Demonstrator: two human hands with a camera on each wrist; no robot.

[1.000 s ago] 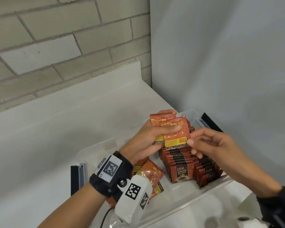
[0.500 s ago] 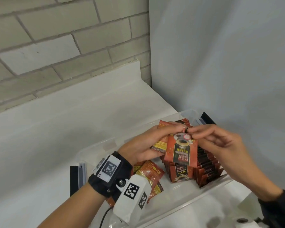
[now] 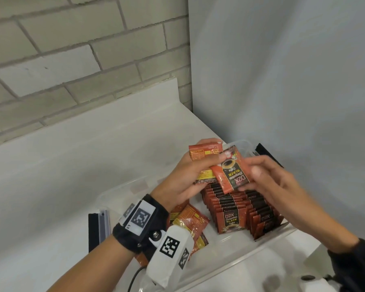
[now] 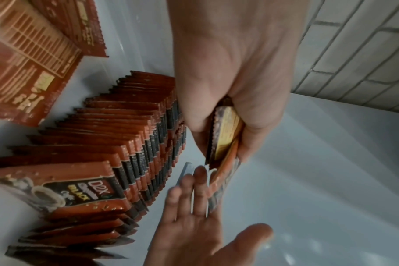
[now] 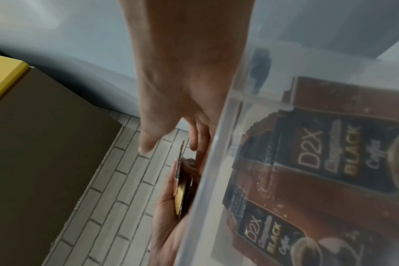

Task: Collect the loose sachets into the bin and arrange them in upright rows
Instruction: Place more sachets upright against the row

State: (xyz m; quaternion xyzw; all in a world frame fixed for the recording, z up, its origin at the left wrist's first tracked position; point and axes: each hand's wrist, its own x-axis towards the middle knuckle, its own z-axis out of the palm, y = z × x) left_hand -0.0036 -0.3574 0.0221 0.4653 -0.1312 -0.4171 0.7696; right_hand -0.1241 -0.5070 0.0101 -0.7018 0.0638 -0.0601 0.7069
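place: stockroom (likely) | painted brick wall [image 3: 72, 49] | white counter [image 3: 61, 165]

Lower right of the bin [image 3: 268, 244] is filled by upright sachet rows [image 3: 240, 209]; lower centre is cluttered by loose sachets [image 3: 193, 223].

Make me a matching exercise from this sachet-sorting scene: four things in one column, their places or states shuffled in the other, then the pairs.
Things
1. single D2X sachet
2. sachet stack
3. upright sachet rows
4. loose sachets

States
A. lying flat on the bin floor
B. standing on edge in the bin
C. gripped in the left hand
D. printed face up, inverted, at the right hand fingers

Pairs: 1-D, 2-C, 3-B, 4-A
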